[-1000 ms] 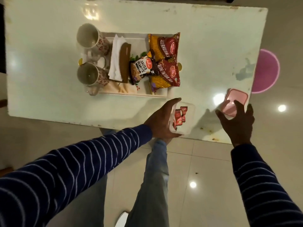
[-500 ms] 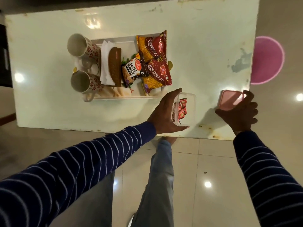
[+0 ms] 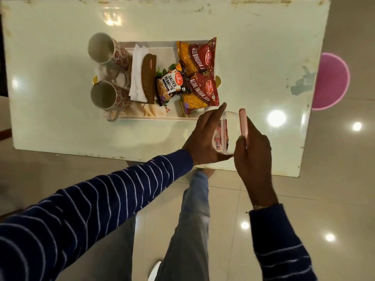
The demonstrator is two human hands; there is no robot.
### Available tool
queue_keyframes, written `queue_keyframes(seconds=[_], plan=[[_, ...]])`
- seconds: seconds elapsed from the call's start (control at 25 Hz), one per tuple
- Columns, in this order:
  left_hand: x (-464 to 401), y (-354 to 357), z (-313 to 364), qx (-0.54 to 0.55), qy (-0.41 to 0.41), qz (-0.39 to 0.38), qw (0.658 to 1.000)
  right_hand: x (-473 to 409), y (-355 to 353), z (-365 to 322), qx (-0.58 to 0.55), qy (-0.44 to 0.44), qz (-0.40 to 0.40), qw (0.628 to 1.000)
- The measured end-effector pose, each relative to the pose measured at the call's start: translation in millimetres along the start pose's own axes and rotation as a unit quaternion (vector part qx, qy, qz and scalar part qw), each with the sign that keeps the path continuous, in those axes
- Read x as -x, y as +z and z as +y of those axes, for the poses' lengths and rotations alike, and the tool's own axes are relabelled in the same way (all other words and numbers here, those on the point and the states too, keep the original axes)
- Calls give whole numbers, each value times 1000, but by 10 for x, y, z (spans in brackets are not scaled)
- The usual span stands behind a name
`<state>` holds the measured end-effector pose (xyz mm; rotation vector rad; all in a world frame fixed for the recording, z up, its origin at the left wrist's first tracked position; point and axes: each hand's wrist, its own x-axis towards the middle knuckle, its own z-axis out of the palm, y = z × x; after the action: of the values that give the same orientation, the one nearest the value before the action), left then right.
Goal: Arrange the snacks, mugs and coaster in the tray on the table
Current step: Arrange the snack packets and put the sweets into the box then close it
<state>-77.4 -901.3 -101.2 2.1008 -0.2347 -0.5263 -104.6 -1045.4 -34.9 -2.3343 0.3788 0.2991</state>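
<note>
A white tray lies on the pale table. At its left end stand two flowered mugs. White napkins, a brown coaster, a salted peanuts packet and two red-and-yellow aloo bhujia packets fill the tray. My left hand holds a clear plastic box tilted on its side above the table's near edge. My right hand presses the pink lid against the box's open side.
A round pink mat lies on the tiled floor beyond the table's right edge. My legs and the floor with light reflections fill the lower view. A worn patch marks the table near its right edge.
My right hand lifted the pink lid from the table's right corner and brought it left to the box. My left hand raised and tilted the box.
</note>
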Motion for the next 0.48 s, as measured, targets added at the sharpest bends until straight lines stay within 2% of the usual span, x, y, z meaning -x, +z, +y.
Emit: queue_keyframes(seconds=[0.08, 0.2, 0.28, 0.36, 0.48], plan=[[0, -5, 50, 6, -9, 20, 1000, -29, 67, -132, 14, 19, -32, 999], [-17, -11, 80, 1, -17, 72, 997, -65, 151, -249, -23, 41, -57, 997], [-28, -48, 65, -8, -5, 96, 995, -87, 176, -246, 14, 61, -77, 995], [-25, -87, 48, -11, 9, 92, 996, -92, 185, -188, 52, 66, -95, 992], [-15, -64, 44, -35, 25, 92, 995, -67, 203, -104, -8, 89, -96, 991]])
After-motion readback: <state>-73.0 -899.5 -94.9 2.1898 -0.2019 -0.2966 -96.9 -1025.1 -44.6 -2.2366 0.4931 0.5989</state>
